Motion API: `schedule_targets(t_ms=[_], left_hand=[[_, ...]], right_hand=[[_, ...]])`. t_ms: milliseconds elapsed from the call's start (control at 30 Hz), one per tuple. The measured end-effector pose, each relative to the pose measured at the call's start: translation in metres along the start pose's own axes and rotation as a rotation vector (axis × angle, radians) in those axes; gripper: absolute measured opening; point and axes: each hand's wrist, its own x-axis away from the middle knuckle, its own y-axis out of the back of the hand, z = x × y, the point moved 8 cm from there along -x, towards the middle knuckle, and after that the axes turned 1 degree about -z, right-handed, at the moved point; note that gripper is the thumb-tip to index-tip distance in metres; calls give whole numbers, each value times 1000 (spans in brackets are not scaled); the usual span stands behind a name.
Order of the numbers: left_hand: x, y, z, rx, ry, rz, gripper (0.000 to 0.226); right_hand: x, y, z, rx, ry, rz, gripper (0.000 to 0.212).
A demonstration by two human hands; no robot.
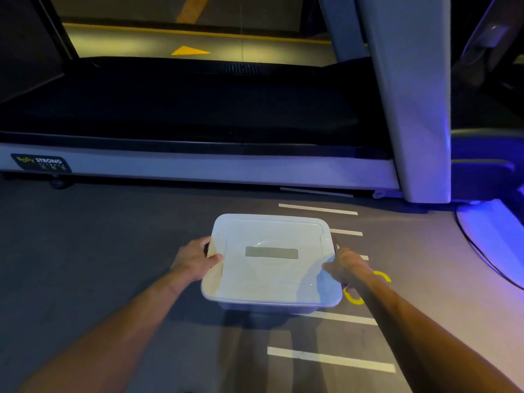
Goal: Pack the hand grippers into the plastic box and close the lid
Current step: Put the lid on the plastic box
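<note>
A white plastic box (255,306) sits on the grey floor in front of me, its white lid (269,276) lying flat over the top with a grey label in the middle. My left hand (194,260) grips the lid's left edge, thumb on top and a dark latch under the fingers. My right hand (344,265) holds the lid's right edge near the far corner. The box's inside is hidden by the lid, and no hand grippers are visible.
A treadmill (198,165) runs across the view just beyond the box, its grey upright post (411,109) at the right. White stripes (330,359) and yellow markings (354,299) are painted on the floor beside the box. A dark cable (482,256) curves at the far right.
</note>
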Motion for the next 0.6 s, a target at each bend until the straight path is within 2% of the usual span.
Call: schedule_targets(t_ms=[167, 267, 333, 467, 600], left_hand=[[-1, 2, 1, -42, 31, -19, 55], [0, 3, 8, -80, 96, -35, 65], [-1, 2, 14, -55, 162, -20, 60], [0, 3, 22, 39, 233, 13, 50], [1, 4, 18, 50, 210, -11, 37]], right_hand=[[-2, 9, -2, 121, -14, -55, 57], [-8, 8, -10, 63, -21, -55, 72], [-9, 5, -14, -10, -63, -46, 70], [-8, 4, -17, -67, -101, -38, 43], [-4, 9, -11, -77, -88, -82, 40]])
